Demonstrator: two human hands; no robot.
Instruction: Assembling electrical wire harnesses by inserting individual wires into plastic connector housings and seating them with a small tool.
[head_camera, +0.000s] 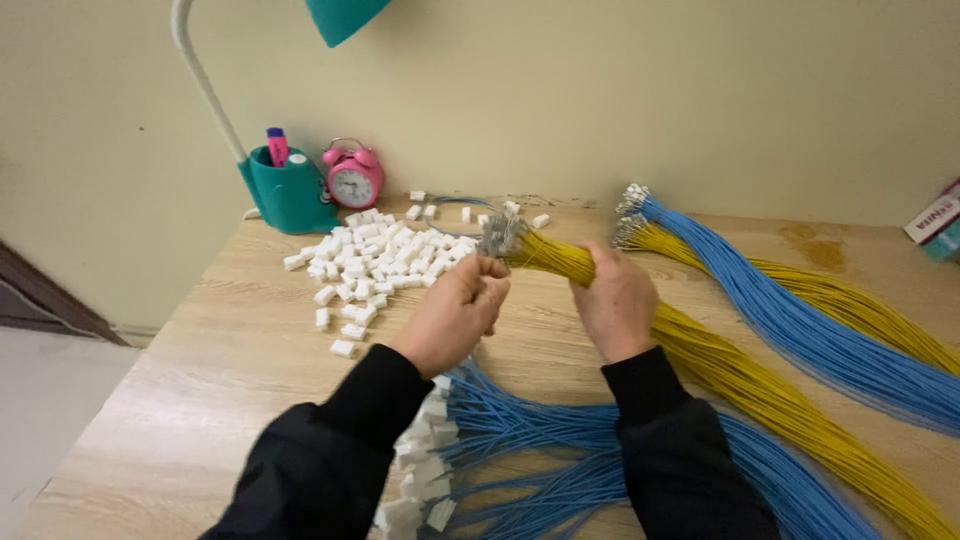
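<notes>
My right hand (617, 300) is closed around a thick bundle of yellow wires (740, 375) near its metal-tipped end (498, 236). At that tip, my left hand (455, 310) has its fingers pinched, apparently on a single yellow wire; what it grips is hidden by the fingers. A heap of small white plastic connectors (375, 262) lies just left of both hands. Below my forearms lies a bunch of blue wires (540, 450) with white connectors (425, 470) fitted on their ends. Both arms wear black sleeves.
A second yellow bundle (840, 295) and a blue wire bundle (800, 320) lie at the right of the wooden desk (200, 390). At the back stand a teal lamp base with pen holder (285, 190) and a pink alarm clock (353, 175). A small box (938, 222) sits at the right edge.
</notes>
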